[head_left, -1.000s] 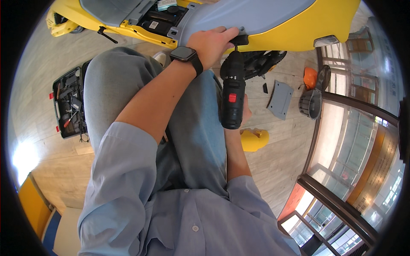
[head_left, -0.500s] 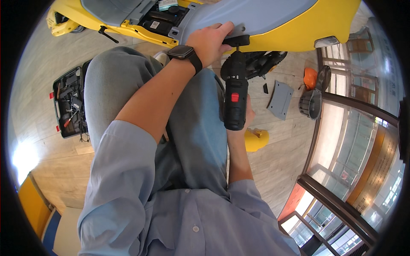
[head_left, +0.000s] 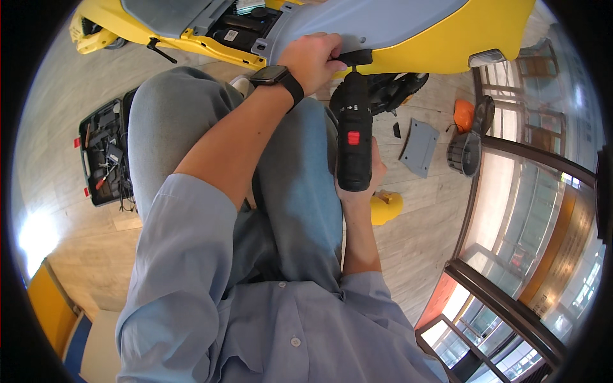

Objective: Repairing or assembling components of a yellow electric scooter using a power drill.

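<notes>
A black cordless drill (head_left: pixel 355 137) with a red switch is gripped in my right hand (head_left: pixel 378 167), which is mostly hidden behind the drill's body. Its bit meets the underside of a small black bar-shaped piece (head_left: pixel 357 57) on the edge of a yellow and grey scooter (head_left: pixel 408 48). My left hand (head_left: pixel 313 59), with a black watch on its wrist, is closed at the left end of that piece, thumb below and fingers above. An uncovered compartment (head_left: pixel 246 32) with dark parts lies left of my left hand.
An open tool case (head_left: pixel 105 153) sits on the floor at left. To the right lie a grey panel (head_left: pixel 419 148), a small black piece (head_left: pixel 396 130), an orange object (head_left: pixel 463 115), a grey bin-like part (head_left: pixel 463 156) and a yellow part (head_left: pixel 387 208). Glass doors (head_left: pixel 511 210) stand beyond.
The drill has shifted slightly and now stands a little straighter. My left fingers have drawn back a little to the left along the black piece.
</notes>
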{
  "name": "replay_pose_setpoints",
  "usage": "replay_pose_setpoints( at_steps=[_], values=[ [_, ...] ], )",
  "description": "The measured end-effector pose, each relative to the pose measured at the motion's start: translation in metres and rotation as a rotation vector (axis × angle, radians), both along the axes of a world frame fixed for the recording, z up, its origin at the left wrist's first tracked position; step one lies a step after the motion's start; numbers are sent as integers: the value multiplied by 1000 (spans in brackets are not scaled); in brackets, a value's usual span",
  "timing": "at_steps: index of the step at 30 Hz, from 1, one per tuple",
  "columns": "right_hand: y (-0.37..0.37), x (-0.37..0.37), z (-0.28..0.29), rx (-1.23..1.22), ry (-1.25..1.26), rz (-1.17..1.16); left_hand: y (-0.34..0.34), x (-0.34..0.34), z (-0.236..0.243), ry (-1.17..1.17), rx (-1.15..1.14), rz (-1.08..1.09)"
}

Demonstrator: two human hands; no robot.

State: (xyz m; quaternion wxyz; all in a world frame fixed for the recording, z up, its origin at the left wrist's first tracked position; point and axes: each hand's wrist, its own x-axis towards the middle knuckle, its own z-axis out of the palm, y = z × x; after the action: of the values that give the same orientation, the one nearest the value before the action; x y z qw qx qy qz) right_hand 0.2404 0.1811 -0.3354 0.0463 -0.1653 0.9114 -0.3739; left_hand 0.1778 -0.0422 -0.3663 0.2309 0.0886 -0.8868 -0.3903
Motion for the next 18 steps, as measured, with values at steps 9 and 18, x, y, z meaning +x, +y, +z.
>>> replay_pose_setpoints(
  at_steps=[9,18],
  values=[
    [-5,3,-9,-122,149,0,1,0,4,-38,-30,2],
    [-15,11,-4,12,162,-121,-1,1,9,-111,37,-45]
  ],
)
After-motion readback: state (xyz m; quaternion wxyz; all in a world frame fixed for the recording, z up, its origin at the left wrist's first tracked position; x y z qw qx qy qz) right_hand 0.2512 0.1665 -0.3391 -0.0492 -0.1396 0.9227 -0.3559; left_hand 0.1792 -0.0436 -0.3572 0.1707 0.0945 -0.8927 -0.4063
